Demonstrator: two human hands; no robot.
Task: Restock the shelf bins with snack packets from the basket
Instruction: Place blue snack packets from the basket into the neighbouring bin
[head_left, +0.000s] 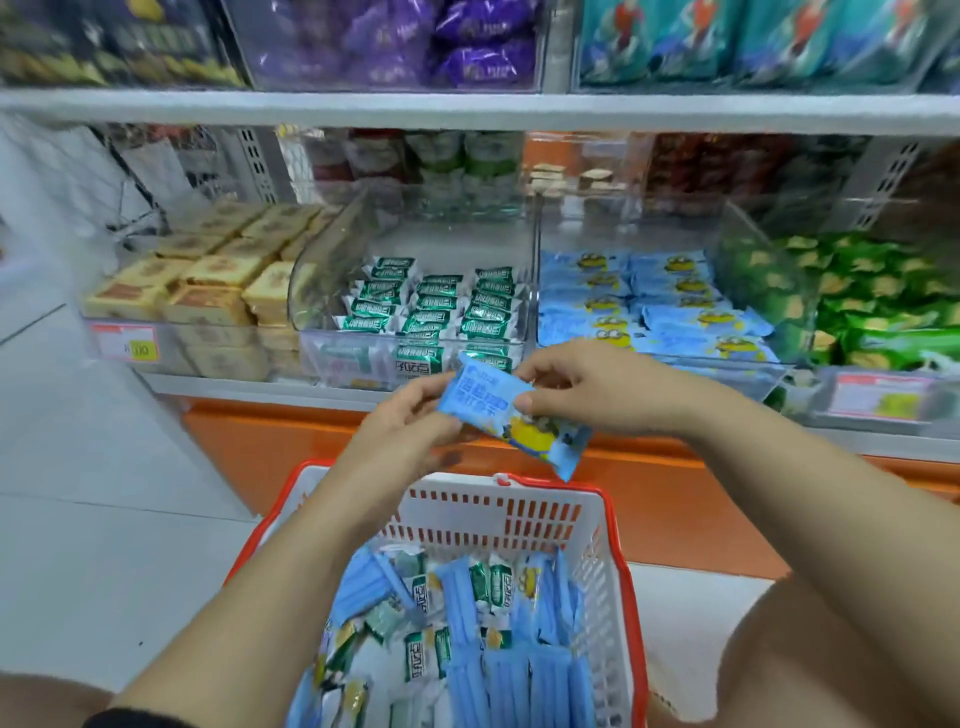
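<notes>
A blue packet (511, 415) tilts above the basket (467, 506) (red-rimmed); mixed packets (467, 623) fill it.

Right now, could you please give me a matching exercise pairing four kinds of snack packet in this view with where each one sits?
Things:
1 lone blue cartoon packet
2 rows of green-and-white packets
3 tan packets
4 purple packets

Places:
A upper shelf
B leftmost lower bin
C pinched by the left hand and right hand
D second lower bin from the left

Pairs: 1-C; 2-D; 3-B; 4-A.
</notes>
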